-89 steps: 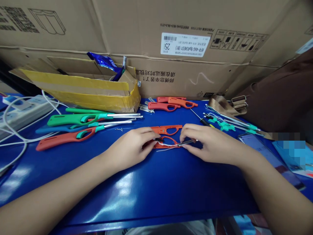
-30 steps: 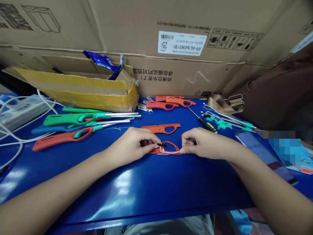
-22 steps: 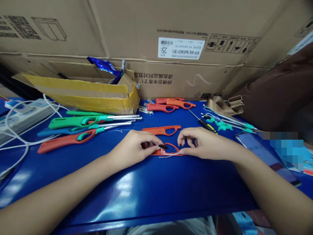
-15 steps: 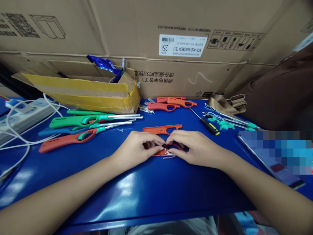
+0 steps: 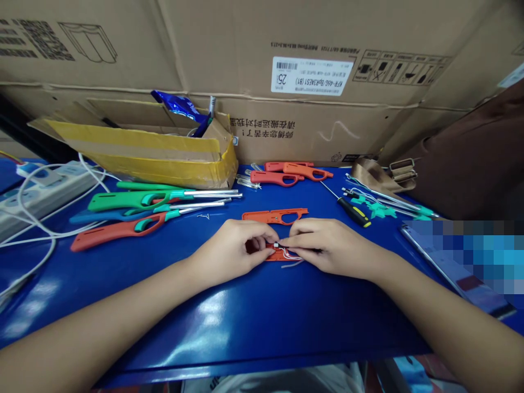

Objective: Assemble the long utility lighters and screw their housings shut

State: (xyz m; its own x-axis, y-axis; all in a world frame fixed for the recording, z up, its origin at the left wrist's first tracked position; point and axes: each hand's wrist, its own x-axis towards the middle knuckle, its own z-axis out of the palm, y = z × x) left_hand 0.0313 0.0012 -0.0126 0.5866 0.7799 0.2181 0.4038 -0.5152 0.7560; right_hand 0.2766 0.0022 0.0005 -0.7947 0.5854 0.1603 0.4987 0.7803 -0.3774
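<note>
An orange lighter casing half [image 5: 278, 255] lies open side up on the blue table, partly hidden by my fingers. My left hand [image 5: 241, 245] has its thumb and fingers curled on the left end of this shell. In it sits a small black igniter [image 5: 280, 245] with a white tip and thin white wires. My right hand [image 5: 327, 244] pinches the igniter from the right, fingertips close to my left ones. Just behind my hands rests the matching casing half [image 5: 270, 216], inside facing up. A thin grey tube [image 5: 291, 265] pokes out in front of the shell.
Assembled lighters [image 5: 123, 229] lie at the left beside a power strip [image 5: 57, 183] with white cables. More orange casings [image 5: 278, 177] and a screwdriver [image 5: 354, 212] are behind. At right are metal tubes with green parts [image 5: 379, 208] and a phone-like slab [image 5: 450, 262]. A taped carton [image 5: 164, 164] stands behind.
The whole view has shifted slightly right. My right fingertips have straightened over the igniter, and its white tip now shows between my hands.
</note>
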